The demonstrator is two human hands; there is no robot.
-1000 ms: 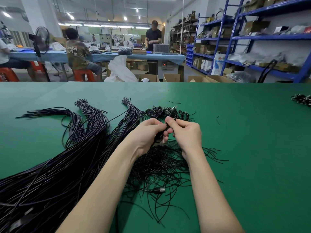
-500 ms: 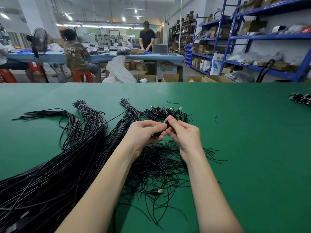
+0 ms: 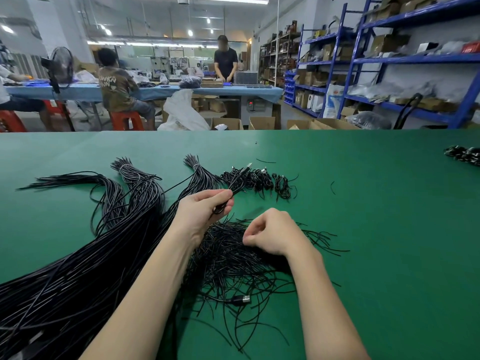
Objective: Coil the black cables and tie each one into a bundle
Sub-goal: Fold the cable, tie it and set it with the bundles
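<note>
Cable, black and coiled, juts from my left hand's grip; my right hand curls above loose ties, maybe pinching one.

Both forearms are bare to the frame edge; left hand and right hand ungloved, no rings.

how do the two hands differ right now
The left hand grips a coiled black cable, raised toward the pile of tied bundles; the right hand grips no coil and sits lower, over the loose twist ties. The left hand's fingers wrap round the cable; the right hand's fingertips are pinched together, whether on a tie is unclear. Both are bare, above the green table.
</note>
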